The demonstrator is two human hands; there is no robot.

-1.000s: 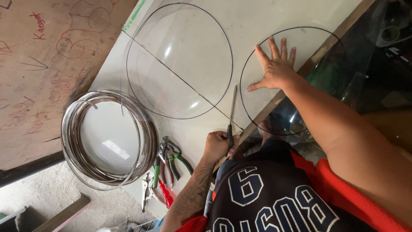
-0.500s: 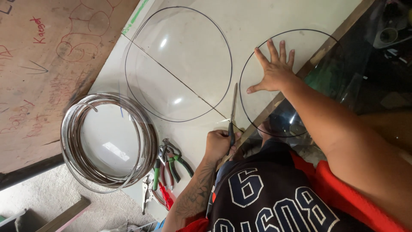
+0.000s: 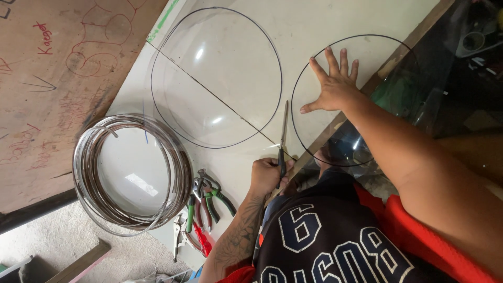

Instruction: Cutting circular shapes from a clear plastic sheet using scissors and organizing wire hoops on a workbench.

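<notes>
White table (image 3: 325, 21) carries a clear plastic sheet (image 3: 220, 78) marked with black circles and a straight line. Wire coil (image 3: 131, 173) lies left, near edge; pliers (image 3: 207, 202) just right of it. Right hand (image 3: 335, 89) lies flat on the sheet inside the right circle, fingers spread apart. Left hand (image 3: 267, 175) has fingers clamped around the scissors (image 3: 283, 136), blades pointing far, between the circles.

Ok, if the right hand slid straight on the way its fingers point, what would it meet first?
The right hand lies flat inside a black circle on a clear sheet. The circle's far arc comes first, then bare white table, as far as visible.
</notes>
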